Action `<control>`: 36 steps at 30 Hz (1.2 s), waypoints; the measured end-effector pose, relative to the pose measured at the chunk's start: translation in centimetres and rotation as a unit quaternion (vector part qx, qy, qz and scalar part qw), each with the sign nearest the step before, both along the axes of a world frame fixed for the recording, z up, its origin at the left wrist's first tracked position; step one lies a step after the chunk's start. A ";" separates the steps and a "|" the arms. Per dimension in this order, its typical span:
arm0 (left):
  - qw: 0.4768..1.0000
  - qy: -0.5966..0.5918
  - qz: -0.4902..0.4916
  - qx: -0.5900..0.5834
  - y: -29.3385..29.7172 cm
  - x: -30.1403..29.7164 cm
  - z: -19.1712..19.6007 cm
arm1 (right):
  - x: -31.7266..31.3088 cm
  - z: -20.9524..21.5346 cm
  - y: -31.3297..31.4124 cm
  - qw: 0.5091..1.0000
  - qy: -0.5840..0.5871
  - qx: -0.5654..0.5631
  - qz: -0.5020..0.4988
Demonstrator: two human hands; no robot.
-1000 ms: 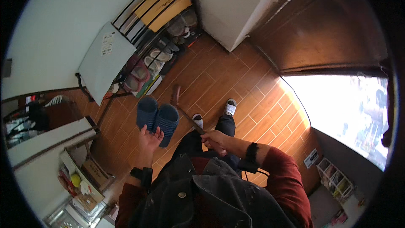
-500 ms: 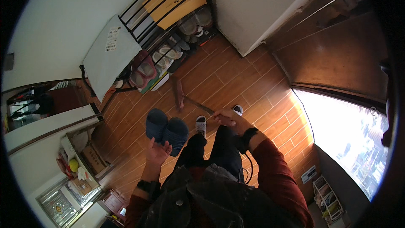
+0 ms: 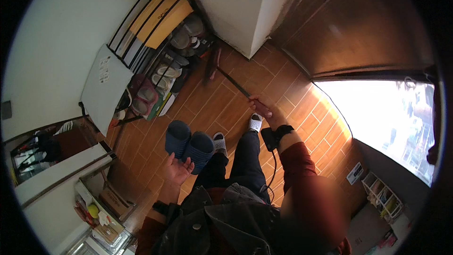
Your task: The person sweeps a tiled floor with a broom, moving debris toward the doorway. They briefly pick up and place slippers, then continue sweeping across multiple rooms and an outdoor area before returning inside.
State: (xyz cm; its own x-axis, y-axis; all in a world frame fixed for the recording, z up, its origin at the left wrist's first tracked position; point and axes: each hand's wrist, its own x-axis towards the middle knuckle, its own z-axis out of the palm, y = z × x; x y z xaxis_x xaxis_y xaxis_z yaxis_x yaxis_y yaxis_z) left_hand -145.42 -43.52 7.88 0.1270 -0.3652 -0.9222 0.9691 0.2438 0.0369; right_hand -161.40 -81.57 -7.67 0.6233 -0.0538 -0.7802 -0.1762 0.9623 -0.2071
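My right hand (image 3: 264, 108) is closed around the handle of a broom (image 3: 233, 82). The dark handle slants away over the floor to the reddish-brown broom head (image 3: 214, 62), which is beside the far end of the shoe rack. At the left, my left hand (image 3: 178, 169) is palm up with bent fingers at the near ends of two dark blue ribbed slippers (image 3: 198, 147). The slippers appear held off the floor by that hand, though its exact grip is partly hidden. Dark bands circle both wrists, and a cable hangs from the right one.
A black metal shoe rack (image 3: 127, 61) with shoes, a yellow box (image 3: 163, 16) and a grey-white panel (image 3: 104, 89) lines the wall. A wall corner (image 3: 250, 47) juts out ahead. At right are a brown door (image 3: 368, 38) and a white wire basket (image 3: 382, 196). Brown tiles (image 3: 236, 113) cover the floor.
My right hand has pushed the broom forward; its head is now near the far end of the rack. The view has turned and my feet have shifted. The slippers stay with my left hand.
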 end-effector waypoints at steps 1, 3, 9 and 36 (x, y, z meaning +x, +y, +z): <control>1.000 0.007 -0.004 0.019 -0.3 -0.1 0.0 | -0.4 -0.2 0.4 1.000 -0.004 0.003 -0.015; 0.999 -0.008 -0.034 0.023 -0.9 -0.1 0.1 | -1.7 -0.2 1.8 0.998 -0.012 0.013 -0.067; 0.994 -0.023 -0.098 0.044 -2.0 0.9 0.0 | -10.9 4.2 7.5 0.976 -0.001 0.071 -0.207; 0.970 -0.027 -0.224 0.092 -16.3 -6.1 0.7 | -18.2 6.0 -1.4 0.988 0.046 -0.074 -0.128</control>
